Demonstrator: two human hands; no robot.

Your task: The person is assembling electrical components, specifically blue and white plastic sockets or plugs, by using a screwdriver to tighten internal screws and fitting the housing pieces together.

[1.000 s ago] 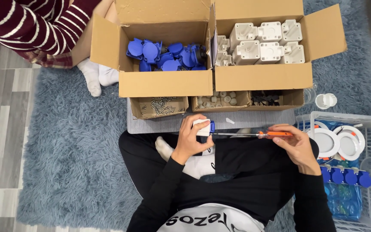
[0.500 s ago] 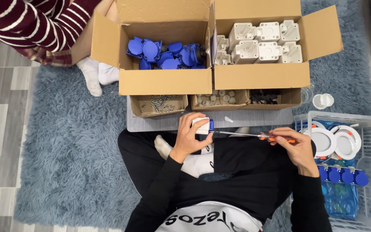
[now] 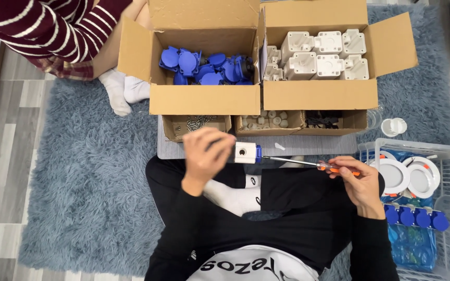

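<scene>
The person sits on a shaggy blue rug (image 3: 79,171) with legs folded, and both hands meet over the lap. The left hand (image 3: 207,156) is closed around one end of a small white housing (image 3: 246,152) with a blue cover (image 3: 259,153) on its right side, holding it level and turned sideways so that the blue face meets the tool. The right hand (image 3: 358,179) is curled around the orange handle of a screwdriver (image 3: 308,164), whose thin shaft runs almost horizontally to the left, with its tip at the blue cover; the 2 hands stay well apart because the long shaft spans the gap between them. Straight ahead stand 2 open cardboard boxes within arm's reach: the left box (image 3: 204,99) holds loose blue covers, the right box (image 3: 319,93) holds white housings stacked in rows. In front of them sit 3 shallow trays (image 3: 266,125), one with what look like screws, the others with small pale and dark parts too small to tell. By the person's right side, a white wire basket (image 3: 417,151) holds round white fittings and a row of blue-capped pieces. Another person in a striped sleeve (image 3: 37,26) sits beyond the boxes, socked feet on the rug.
</scene>
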